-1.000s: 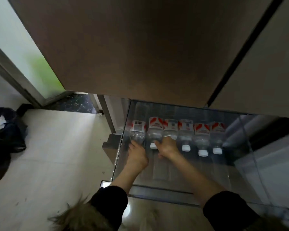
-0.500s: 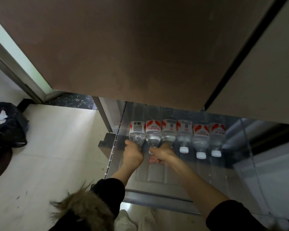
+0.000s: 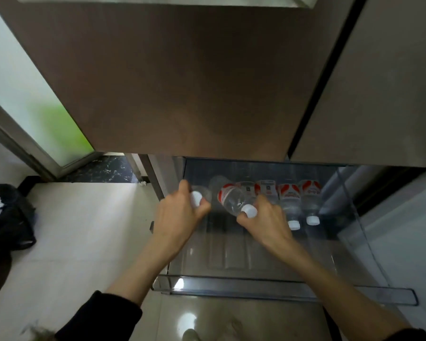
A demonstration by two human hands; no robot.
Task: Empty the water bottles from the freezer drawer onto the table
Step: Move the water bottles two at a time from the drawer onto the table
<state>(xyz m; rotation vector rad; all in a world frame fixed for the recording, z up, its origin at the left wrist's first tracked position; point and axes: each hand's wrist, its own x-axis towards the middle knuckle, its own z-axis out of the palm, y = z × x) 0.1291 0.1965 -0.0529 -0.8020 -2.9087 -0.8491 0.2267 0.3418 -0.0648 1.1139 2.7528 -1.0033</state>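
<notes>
Inside, freezer drawer (image 3: 293,279) holds bottles (image 3: 289,203); left hand (image 3: 180,217) and right hand (image 3: 266,217) fingers each pinch one bottle's neck

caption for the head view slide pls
Left hand and right hand each grip a clear plastic water bottle in the transparent freezer drawer.

Both arms reach up from the bottom of the frame, hands at centre.
The left hand (image 3: 176,215) curls its fingers round a bottle neck; the right hand (image 3: 266,221) pinches another, both sleeves black.
</notes>
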